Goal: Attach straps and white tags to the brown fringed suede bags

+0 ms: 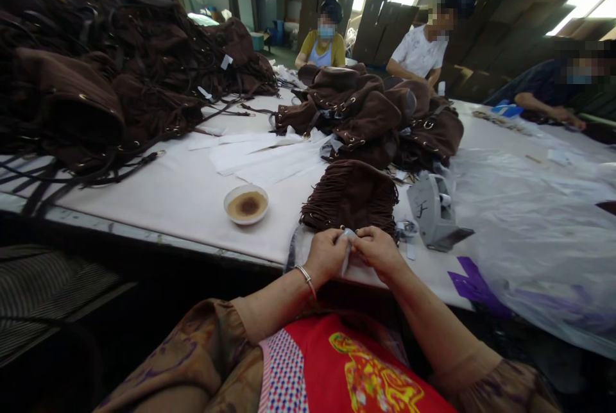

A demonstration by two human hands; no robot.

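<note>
A dark brown fringed bag [353, 192] lies on the white-covered table right in front of me. Both my hands meet at its near edge. My left hand [328, 252] is closed, thumb and fingers pinching a piece of clear plastic film [346, 247]. Close beside it, my right hand [378, 249] is closed in a pinch on the same film. Small gold-coloured fittings show between the hands and the bag. A grey tape dispenser [430, 211] stands to the right of the bag.
A white bowl [246, 204] with brownish contents sits left of the bag. Brown bags [356, 111] are piled behind, with a larger heap [96, 79] at left. Clear plastic sheeting [539, 227] covers the right side. Several co-workers stand across the table.
</note>
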